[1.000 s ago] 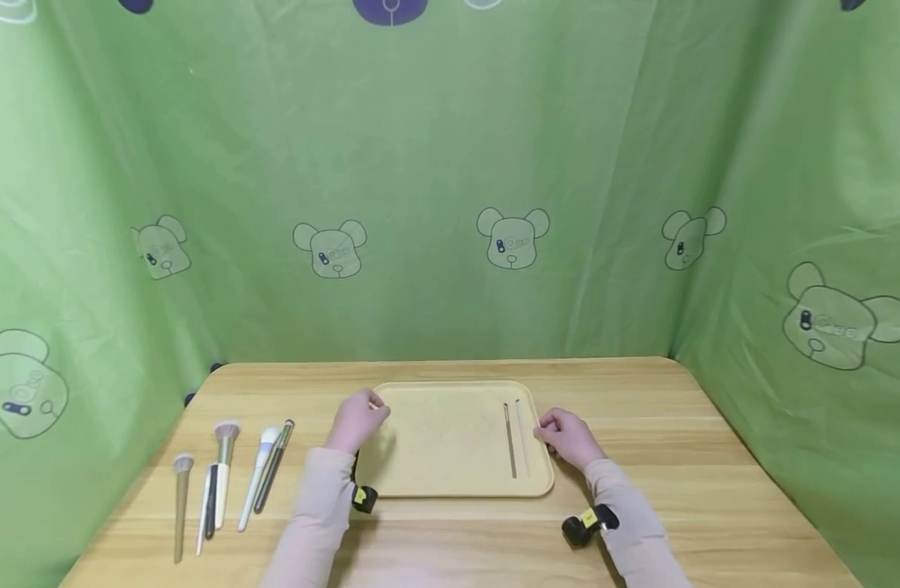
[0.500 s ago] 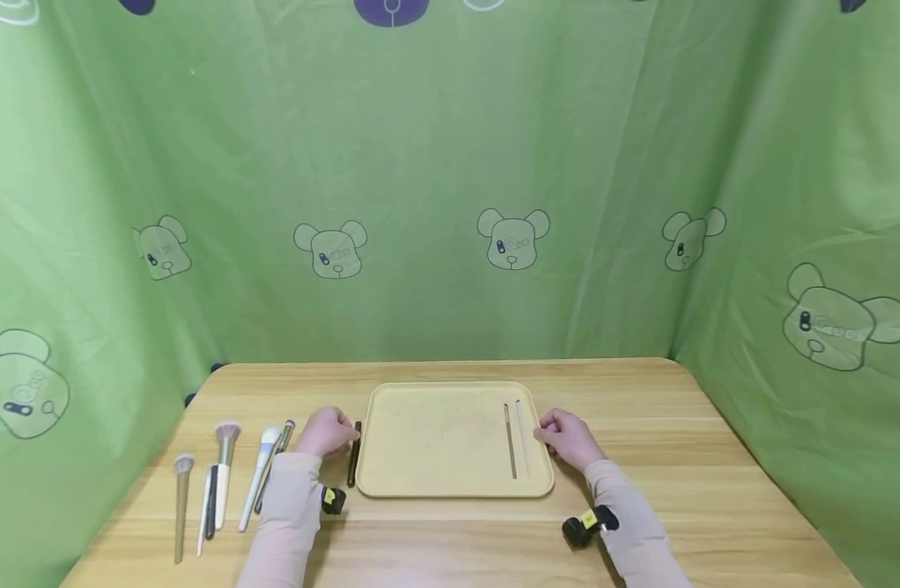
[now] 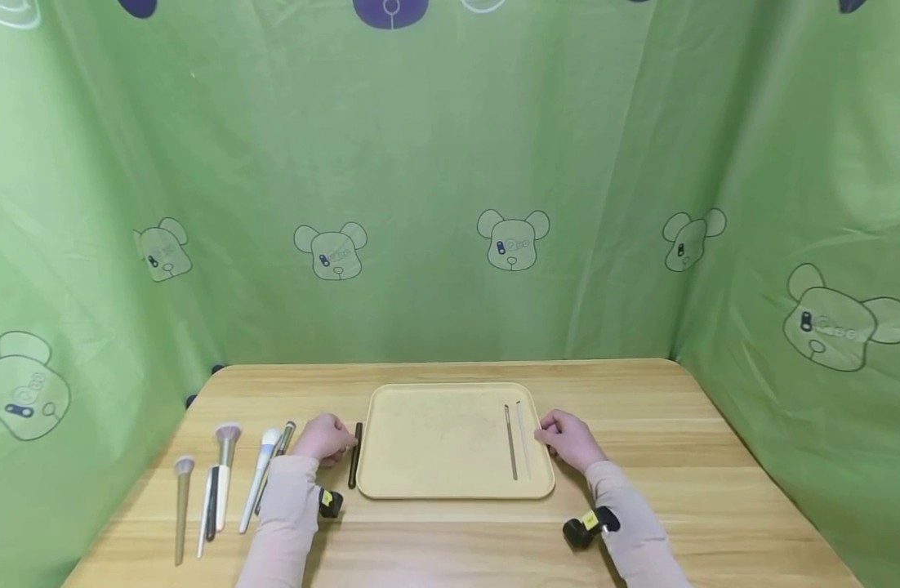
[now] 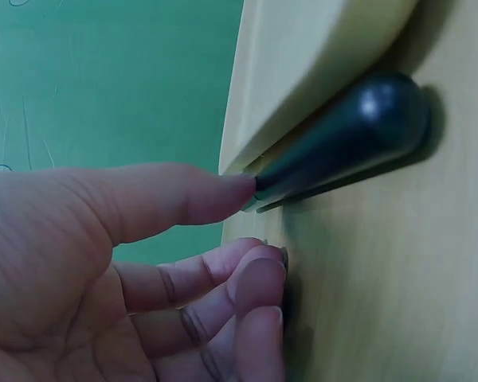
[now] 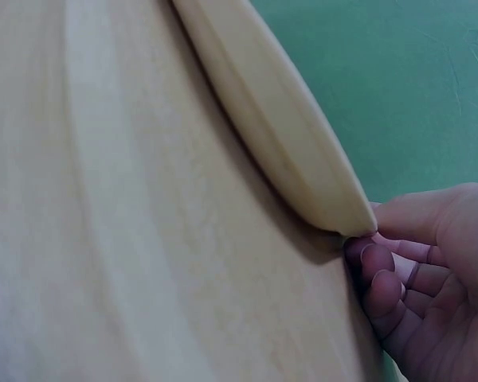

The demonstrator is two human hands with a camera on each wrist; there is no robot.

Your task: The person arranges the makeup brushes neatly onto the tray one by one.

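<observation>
My left hand [image 3: 322, 438] rests at the table beside the tray's left side. Its straight thumb [image 4: 199, 193] reaches the far end of a dark, round-ended rod [image 4: 354, 127], which lies along the tray's left edge. The other fingers curl loosely below, apart from the thumb. At the opposite side, my right hand [image 3: 573, 441] pinches the rim of the pale yellow tray [image 5: 283, 111] between thumb and fingers. On the tray's right part lie two slim makeup brushes, one brown [image 3: 511, 445] and one whitish [image 3: 523, 441].
Several makeup brushes lie left of my left hand, among them a tan-handled one [image 3: 181, 510], a white-handled one [image 3: 222, 490] and a blue-banded one [image 3: 260, 474]. The left sleeve partly covers a dark-handled brush [image 3: 285, 437]. Green curtains [image 3: 435, 310] enclose the wooden table [image 3: 450, 547].
My left hand has moved left and toward me, from over the tray's left edge to the dark rod, which the arm had mostly covered. The right hand has stayed on the tray's rim.
</observation>
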